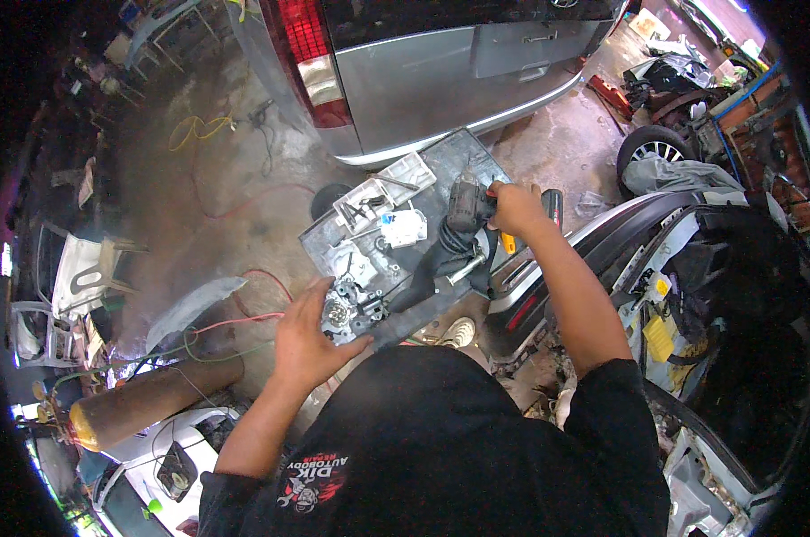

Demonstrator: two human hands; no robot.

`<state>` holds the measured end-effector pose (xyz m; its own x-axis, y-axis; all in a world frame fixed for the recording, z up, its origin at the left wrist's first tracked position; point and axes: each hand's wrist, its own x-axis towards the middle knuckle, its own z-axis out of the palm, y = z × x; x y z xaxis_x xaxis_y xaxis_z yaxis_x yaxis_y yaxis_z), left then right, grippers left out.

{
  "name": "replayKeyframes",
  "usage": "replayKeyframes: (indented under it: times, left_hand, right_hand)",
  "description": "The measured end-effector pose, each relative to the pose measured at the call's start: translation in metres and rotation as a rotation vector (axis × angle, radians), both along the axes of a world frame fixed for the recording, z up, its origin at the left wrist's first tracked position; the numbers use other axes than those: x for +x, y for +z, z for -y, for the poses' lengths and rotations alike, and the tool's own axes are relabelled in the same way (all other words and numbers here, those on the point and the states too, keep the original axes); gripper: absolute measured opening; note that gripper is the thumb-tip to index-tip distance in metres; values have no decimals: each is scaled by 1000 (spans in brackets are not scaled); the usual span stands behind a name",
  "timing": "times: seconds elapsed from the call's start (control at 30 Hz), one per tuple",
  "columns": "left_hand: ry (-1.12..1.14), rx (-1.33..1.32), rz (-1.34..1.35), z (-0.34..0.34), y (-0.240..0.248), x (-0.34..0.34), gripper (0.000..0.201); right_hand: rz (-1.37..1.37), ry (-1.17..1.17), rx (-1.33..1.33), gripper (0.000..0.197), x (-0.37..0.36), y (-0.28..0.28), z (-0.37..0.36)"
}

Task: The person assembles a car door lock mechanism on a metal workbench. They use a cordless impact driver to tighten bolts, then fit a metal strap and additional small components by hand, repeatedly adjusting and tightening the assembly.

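My left hand (308, 338) is at the near left corner of a grey work table, thumb and fingers curved around the edge of a silver metal casting (340, 310) with a round gear-like face. My right hand (518, 211) is closed around the grip of a dark cordless power tool (466, 208), lying at the table's right side. Its tip is hard to make out. Beside it are an orange-handled tool (509, 242), black straps (430, 268) and a shiny metal cylinder (466, 268). A white-and-blue box (403, 228) sits mid-table.
White trays (364, 204) of small parts stand at the table's far side. A silver vehicle (414, 85) is beyond. Black bumper parts (575, 255) rise close on the right. A brown gas cylinder (154, 403) lies at left, near a red hose (244, 319) across the floor.
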<state>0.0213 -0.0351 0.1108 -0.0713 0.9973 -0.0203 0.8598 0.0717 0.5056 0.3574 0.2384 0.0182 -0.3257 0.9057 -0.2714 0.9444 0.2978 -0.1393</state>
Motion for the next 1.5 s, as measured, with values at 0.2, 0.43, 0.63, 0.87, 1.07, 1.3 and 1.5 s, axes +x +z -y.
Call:
replayKeyframes:
  times: [0.2,0.43,0.63,0.87,1.07,1.3,1.5]
  left_hand:
    - [-6,37,23,3,1,-2,99]
    - [14,101,16,14,5,-6,101]
    - [54,149,29,18,11,-7,100]
    - [114,137,53,5,33,-3,98]
    - [64,239,9,-7,51,-6,99]
    - [-60,325,-11,-42,89,12,97]
    - [-83,401,28,-50,102,16,94]
  right_hand:
    - [33,50,99,59,-7,15,-29]
    - [68,21,83,61,-21,-10,-58]
    - [41,-18,51,62,-22,-18,-55]
    - [76,18,-9,78,-14,-8,-50]
    - [-179,407,-23,95,-25,2,48]
    - [-305,293,188,90,-39,-36,116]
    - [-495,244,203,59,-35,-50,103]
